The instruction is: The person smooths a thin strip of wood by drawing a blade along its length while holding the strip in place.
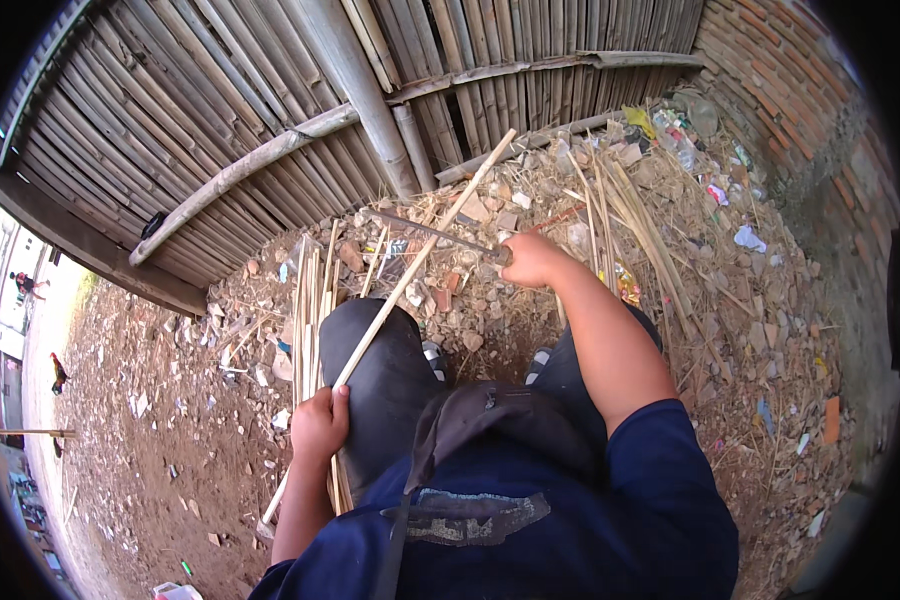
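Note:
My left hand (320, 424) is closed around a long pale bamboo strip (390, 303) beside my left knee. The strip slants across my left thigh, its far end up and to the right, its near end low by my left forearm. In my right hand (532, 260), closed on its handle, is a long thin-bladed knife (460, 240). Its blade points left and crosses the strip beyond my knees; whether it presses into the strip I cannot tell. A bundle of bamboo strips (310, 300) lies along the outside of my left leg.
More split bamboo strips (650, 235) lie to the right of my right knee. Stones, brick bits and litter cover the dirt ground (170, 410). A bamboo wall (260, 110) stands ahead, a brick wall (800, 90) on the right. A rooster (59, 373) is far left.

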`<state>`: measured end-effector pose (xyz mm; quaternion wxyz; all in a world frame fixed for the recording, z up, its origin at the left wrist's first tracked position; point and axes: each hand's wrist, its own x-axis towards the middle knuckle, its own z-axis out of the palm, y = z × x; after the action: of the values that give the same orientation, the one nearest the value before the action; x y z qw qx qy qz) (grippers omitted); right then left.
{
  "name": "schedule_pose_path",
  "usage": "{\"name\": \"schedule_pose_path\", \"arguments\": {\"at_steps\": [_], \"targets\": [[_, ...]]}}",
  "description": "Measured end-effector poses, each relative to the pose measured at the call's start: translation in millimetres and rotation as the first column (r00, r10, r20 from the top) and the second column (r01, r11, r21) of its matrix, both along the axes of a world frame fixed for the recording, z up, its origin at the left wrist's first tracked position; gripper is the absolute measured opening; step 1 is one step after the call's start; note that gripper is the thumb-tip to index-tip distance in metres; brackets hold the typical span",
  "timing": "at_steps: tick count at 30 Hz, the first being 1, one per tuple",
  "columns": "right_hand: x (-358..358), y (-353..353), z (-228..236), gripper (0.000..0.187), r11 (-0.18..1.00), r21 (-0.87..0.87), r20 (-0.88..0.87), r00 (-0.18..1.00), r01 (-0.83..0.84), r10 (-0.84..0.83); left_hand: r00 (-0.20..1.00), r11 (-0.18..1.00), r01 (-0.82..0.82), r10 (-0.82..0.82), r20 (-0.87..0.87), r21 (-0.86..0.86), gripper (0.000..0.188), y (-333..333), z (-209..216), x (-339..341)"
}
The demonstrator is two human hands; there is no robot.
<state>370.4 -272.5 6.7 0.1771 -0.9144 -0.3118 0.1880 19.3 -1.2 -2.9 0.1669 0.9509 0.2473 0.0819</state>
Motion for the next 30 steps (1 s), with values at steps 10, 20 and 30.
{"name": "schedule_pose_path", "arguments": {"at_steps": [10,20,30], "targets": [[-18.5,7.0,14.4,0.034,0.998,-0.010,-0.006,0.998,-0.063,0.062,1.000,1.000,-0.008,0.008,0.028,0.019,0.047,1.0,-2.1,-5.4],[3.2,-4.2,-10.3,0.038,0.992,0.089,-0.066,0.994,0.091,-0.085,1.000,0.999,0.012,-0.013,0.027,0.031,0.046,-1.8,2.2,-3.4],[-8.8,1.5,2.3,0.035,0.992,0.065,-0.012,0.994,-0.110,0.111,0.999,1.000,0.011,-0.012,0.043,0.014,0.047,1.7,-2.6,-5.0]]}}
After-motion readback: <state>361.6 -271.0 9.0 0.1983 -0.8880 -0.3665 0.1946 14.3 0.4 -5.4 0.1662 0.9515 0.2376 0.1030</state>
